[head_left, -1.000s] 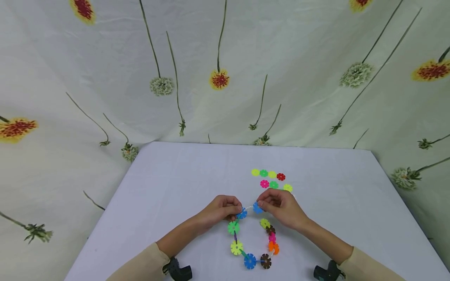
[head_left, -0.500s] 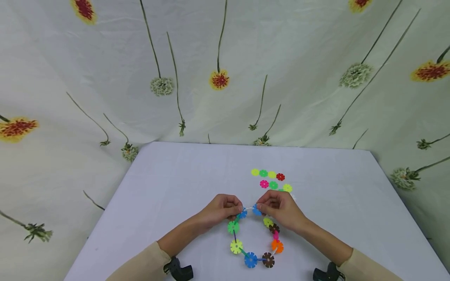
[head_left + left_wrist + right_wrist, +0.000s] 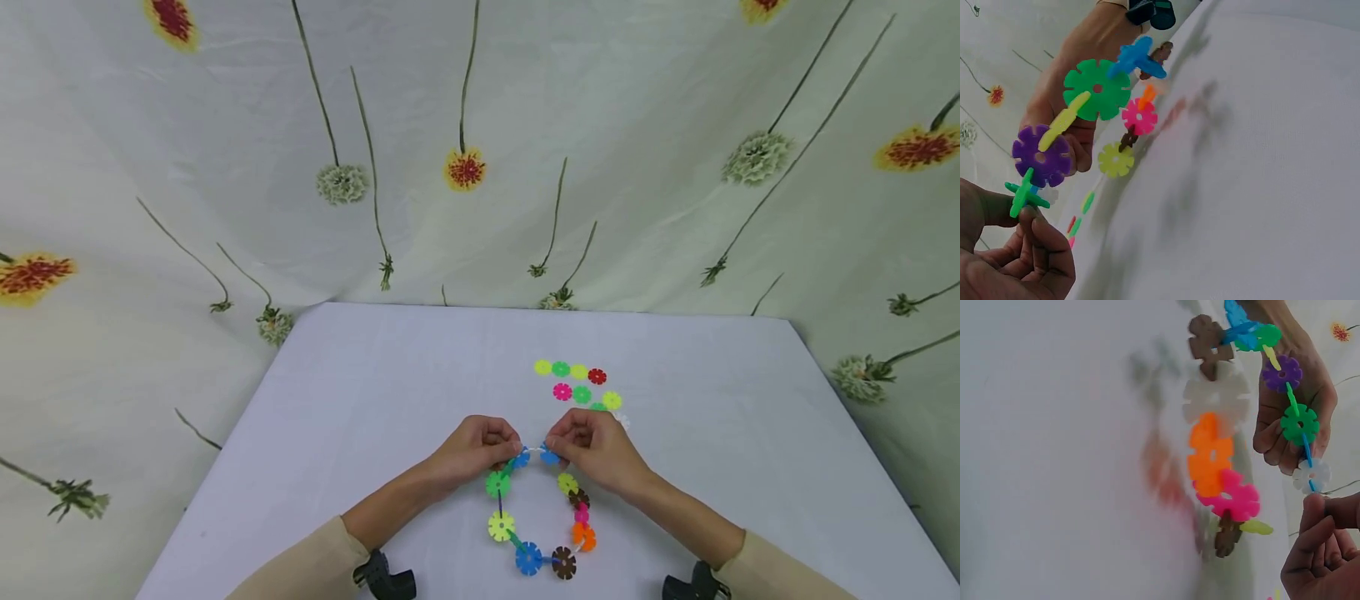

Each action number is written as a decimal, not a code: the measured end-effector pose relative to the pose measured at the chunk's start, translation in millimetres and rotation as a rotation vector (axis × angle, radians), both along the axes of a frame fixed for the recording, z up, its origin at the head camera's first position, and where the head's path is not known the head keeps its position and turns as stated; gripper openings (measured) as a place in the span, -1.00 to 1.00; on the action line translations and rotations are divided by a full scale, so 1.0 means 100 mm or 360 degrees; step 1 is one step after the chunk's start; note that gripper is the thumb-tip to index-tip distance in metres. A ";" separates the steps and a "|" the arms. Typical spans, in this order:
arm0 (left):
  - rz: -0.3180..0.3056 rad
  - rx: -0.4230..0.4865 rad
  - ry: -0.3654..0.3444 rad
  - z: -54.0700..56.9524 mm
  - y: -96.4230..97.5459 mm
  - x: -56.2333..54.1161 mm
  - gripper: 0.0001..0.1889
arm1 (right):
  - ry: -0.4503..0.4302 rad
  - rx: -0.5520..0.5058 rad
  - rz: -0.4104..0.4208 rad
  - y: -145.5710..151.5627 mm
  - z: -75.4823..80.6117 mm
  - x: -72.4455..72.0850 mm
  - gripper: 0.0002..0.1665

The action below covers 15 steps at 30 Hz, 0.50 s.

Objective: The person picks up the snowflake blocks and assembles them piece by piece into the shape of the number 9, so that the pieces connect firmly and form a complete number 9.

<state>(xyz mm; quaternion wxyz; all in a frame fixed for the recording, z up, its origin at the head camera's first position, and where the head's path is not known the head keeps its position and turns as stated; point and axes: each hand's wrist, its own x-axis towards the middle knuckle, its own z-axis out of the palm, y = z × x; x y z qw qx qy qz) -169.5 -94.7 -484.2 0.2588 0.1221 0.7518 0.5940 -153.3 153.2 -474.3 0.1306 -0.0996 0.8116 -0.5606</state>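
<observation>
Notched flower-shaped plastic discs are slotted into a curved chain (image 3: 528,559), nearly a ring, hanging between both hands. My left hand (image 3: 480,446) pinches a blue disc (image 3: 521,457) at the chain's upper left. A blue disc (image 3: 550,454) at the upper right is pinched by my right hand (image 3: 596,446). Between these blue discs sits a clear white disc (image 3: 1312,476), edge-on in the head view. A purple disc (image 3: 1041,156) and a green disc (image 3: 1097,89) run down the left side. The other end is a yellow disc (image 3: 567,482), just below my right fingers, with a gap to the blue disc.
Loose discs lie flat in rows behind the hands, among them a red disc (image 3: 597,377) and a pink disc (image 3: 562,392). A white cloth covers the table (image 3: 390,358). Behind it hangs a flower-print curtain (image 3: 465,233). Each wrist wears a black camera (image 3: 386,575).
Both hands keep their pinch on the blue discs and have come slightly closer together. The right one has lowered a little. The hanging chain swings, its right side out and back.
</observation>
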 end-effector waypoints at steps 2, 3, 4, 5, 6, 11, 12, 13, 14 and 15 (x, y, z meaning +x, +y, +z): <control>0.0035 0.0007 -0.0007 0.00 0.01 0.00 -0.81 | -0.0060 -0.0052 -0.0038 -0.01 -0.01 0.01 -0.77; 0.0048 0.0008 -0.0010 0.01 0.02 0.00 -0.81 | -0.0093 -0.0082 -0.0056 -0.02 -0.01 0.02 -0.75; 0.0059 0.0008 -0.0016 0.01 0.03 0.00 -0.81 | -0.0123 -0.0111 -0.0074 -0.02 -0.01 0.03 -0.74; 0.0066 0.0006 -0.0017 0.01 0.03 0.01 -0.81 | -0.0147 -0.0138 -0.0089 -0.03 -0.02 0.03 -0.74; 0.0070 0.0003 -0.0017 0.01 0.03 0.01 -0.81 | -0.0164 -0.0160 -0.0099 -0.03 -0.02 0.04 -0.73; 0.0077 0.0009 -0.0028 0.01 0.04 0.01 -0.80 | -0.0278 -0.0254 -0.0140 -0.04 -0.04 0.05 -0.72; 0.0081 0.0011 -0.0028 0.01 0.04 0.00 -0.80 | -0.0303 -0.0269 -0.0152 -0.04 -0.05 0.05 -0.72; 0.0087 0.0016 -0.0029 0.01 0.05 0.00 -0.81 | -0.0329 -0.0288 -0.0167 -0.05 -0.05 0.05 -0.72; 0.0092 0.0019 -0.0029 0.01 0.05 0.00 -0.81 | -0.0355 -0.0301 -0.0187 -0.05 -0.06 0.06 -0.72; 0.0097 0.0021 -0.0029 0.01 0.06 0.00 -0.81 | -0.0376 -0.0316 -0.0205 -0.05 -0.07 0.06 -0.72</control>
